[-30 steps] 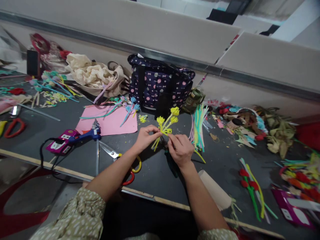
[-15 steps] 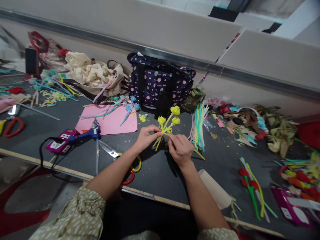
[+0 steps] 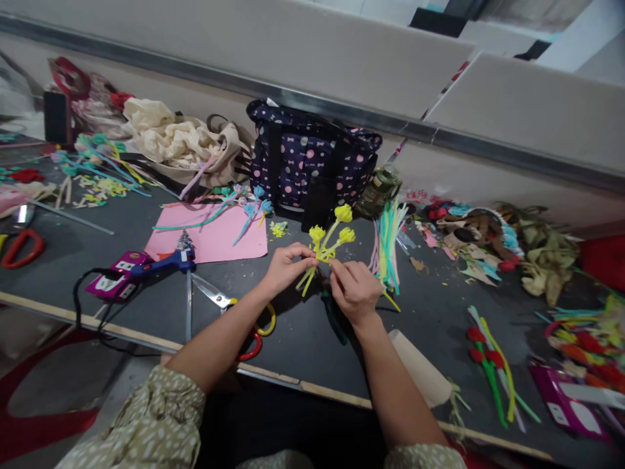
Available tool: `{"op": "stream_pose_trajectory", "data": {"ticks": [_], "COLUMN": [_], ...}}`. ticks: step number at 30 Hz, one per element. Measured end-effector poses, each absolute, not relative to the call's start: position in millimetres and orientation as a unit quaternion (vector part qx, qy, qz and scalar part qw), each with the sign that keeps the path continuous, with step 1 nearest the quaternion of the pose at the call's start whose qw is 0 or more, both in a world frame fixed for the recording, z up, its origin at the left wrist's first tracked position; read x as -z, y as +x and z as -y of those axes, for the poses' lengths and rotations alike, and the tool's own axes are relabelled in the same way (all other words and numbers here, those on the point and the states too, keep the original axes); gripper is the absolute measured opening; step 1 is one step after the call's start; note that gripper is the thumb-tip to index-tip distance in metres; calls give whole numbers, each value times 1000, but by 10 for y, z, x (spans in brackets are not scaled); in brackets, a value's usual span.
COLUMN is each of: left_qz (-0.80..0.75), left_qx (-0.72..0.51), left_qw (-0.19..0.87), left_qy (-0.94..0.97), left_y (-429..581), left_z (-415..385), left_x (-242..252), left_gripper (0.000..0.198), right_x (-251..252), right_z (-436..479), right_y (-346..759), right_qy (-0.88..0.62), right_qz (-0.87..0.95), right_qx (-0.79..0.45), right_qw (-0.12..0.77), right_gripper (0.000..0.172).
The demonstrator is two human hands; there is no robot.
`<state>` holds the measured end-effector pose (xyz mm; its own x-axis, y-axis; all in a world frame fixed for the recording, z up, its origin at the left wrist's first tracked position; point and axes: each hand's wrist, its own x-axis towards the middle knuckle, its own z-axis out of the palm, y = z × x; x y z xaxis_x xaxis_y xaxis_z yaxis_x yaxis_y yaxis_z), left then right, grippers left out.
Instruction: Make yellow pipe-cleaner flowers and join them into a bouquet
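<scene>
Above the dark table, my left hand pinches a small bunch of yellow pipe-cleaner flowers between thumb and fingers, where the stems cross. The blooms point up and away from me, and the cut stem ends stick out below. My right hand is closed at the right side of the same stems, its fingertips on a yellow strand. Dark-handled pliers lie under my right hand, their jaws partly hidden. Scissors with red and yellow handles rest partly beneath my left forearm.
A blue glue gun lies by pink paper. A polka-dot bag stands at the back. Loose pipe cleaners, a paper tube and red flowers are on the right. The table's front edge is near me.
My right hand has shifted slightly right, away from the left. The yellow blooms have spread a little to the right, and more of the pliers shows.
</scene>
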<state>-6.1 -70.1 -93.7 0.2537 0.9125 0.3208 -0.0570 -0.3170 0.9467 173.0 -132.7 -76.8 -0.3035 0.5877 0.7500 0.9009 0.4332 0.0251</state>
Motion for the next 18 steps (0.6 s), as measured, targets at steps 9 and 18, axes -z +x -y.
{"op": "stream_pose_trajectory", "data": {"ticks": [9,18], "left_qz": [-323,-329], "left_qx": [-500,-528], "left_qw": [542,633], "left_qy": [592,461], "left_y": [-51,-28], "left_z": [732,735], "left_x": [925,940], "left_gripper": [19,21], "right_x": [695,887], "right_z": [1355,1379], "right_y": [1712,1526], "right_qy": [-476,-468], "right_qz": [767,776], "right_qx": [269,49], "right_qw": [337,419], "right_gripper": [26,17]}}
